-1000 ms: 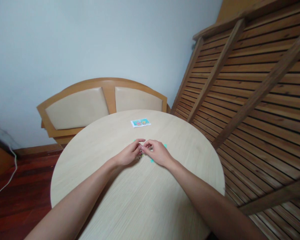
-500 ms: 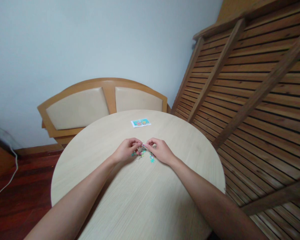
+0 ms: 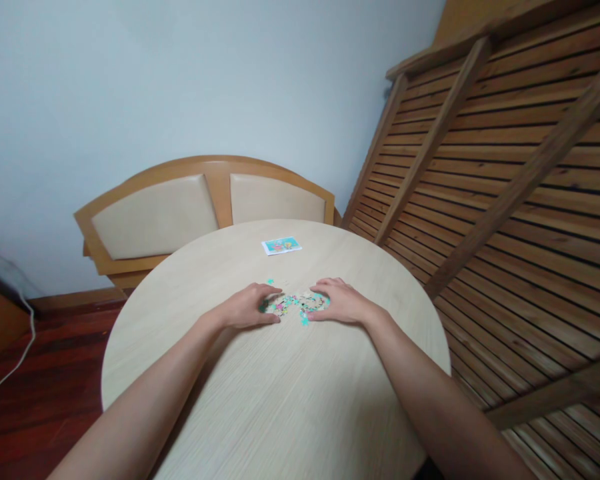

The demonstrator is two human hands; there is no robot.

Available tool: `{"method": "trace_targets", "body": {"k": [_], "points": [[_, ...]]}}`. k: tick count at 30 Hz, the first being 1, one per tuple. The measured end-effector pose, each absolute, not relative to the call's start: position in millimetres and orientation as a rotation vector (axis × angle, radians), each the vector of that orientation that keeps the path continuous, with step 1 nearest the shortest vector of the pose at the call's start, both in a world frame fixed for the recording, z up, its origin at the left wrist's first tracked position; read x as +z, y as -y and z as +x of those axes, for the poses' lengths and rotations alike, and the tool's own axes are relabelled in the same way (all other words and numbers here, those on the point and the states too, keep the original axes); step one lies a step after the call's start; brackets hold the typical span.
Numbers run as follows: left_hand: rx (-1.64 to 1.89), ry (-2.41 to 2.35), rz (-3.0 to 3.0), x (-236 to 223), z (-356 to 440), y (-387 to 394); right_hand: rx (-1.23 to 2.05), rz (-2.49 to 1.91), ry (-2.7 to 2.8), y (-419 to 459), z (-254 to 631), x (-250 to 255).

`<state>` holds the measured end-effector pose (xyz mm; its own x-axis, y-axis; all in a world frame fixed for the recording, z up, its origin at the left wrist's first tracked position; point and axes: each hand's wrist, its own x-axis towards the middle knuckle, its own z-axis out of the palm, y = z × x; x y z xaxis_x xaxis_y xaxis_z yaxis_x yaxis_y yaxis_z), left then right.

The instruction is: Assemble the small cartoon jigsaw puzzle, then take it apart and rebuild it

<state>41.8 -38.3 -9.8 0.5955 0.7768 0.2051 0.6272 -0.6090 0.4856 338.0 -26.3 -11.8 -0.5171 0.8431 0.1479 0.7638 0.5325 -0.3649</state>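
Note:
Small jigsaw puzzle pieces (image 3: 293, 302) in turquoise, pink, yellow and pale tones lie in a loose heap on the round table (image 3: 260, 393). My left hand (image 3: 253, 307) rests at the heap's left side, thumb and fingers apart and curved around its edge. Opposite it, my right hand (image 3: 340, 301) curves around the right side, also with thumb and fingers spread. Neither hand visibly grips a piece. One turquoise piece (image 3: 271, 281) lies apart, just beyond my left fingers. Parts of the heap are hidden by my hands.
A small picture card (image 3: 282, 246) with a turquoise print lies farther back on the table. Behind the table stands a wooden headboard (image 3: 220, 193) with cream panels against the wall. A slatted wooden frame (image 3: 480, 200) leans at the right. A white cable (image 3: 30, 333) hangs at the left.
My hands have moved apart from a pinch above the pieces to either side of the heap, fingers opened. The pieces are now spread wider, with one turquoise piece lying beyond the left hand.

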Motion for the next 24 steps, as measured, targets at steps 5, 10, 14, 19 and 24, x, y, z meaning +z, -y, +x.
{"method": "trace_targets", "body": {"k": [5,10,14,19,24], "points": [[0.568,-1.124,2.517,-13.6,53.5,38.2,0.402,-1.164,2.463,24.7,325.7,-14.8],[0.572,-1.156,2.51,-11.4,61.8,39.4,0.374,-1.1,2.435,28.4,312.6,-15.8],[0.593,-1.171,2.471,-14.3,63.1,38.4,0.413,-1.113,2.388,29.5,307.6,-16.9],[0.674,-1.188,2.394,-15.7,65.5,38.1,0.521,-1.078,2.29,27.4,303.7,-20.2],[0.798,-1.256,2.317,-13.6,63.4,36.8,0.56,-1.106,2.146,25.0,303.7,-19.7]]}}
